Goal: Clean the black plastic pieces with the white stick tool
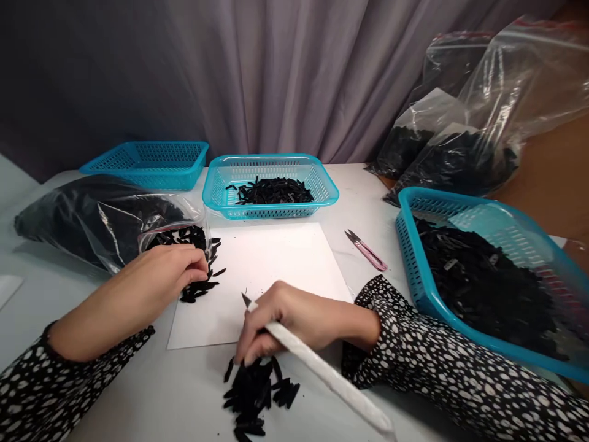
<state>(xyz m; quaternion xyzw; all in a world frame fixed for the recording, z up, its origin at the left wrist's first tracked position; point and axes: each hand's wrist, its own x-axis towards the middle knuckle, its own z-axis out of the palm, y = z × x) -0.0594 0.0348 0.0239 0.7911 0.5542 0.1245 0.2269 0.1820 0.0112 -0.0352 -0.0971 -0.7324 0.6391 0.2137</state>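
My left hand (177, 270) is closed over the small black strips (196, 291) that spill from a clear plastic bag (96, 218); what its fingertips pinch is hidden. My right hand (280, 319) wraps round a white-handled craft knife (329, 374), whose dark blade tip points up and to the left. Its fingertips touch the top of a loose pile of black strips (251, 393) near the front edge. Between the hands lies a white sheet of paper (276, 258) with a few dark specks on it.
A blue basket with black strips (271, 212) stands behind the paper, another blue basket (170, 178) at the back left. Pink thread snips (368, 252) lie to the right. A large blue basket (409, 258) full of black pieces and clear bags (460, 147) are at the right.
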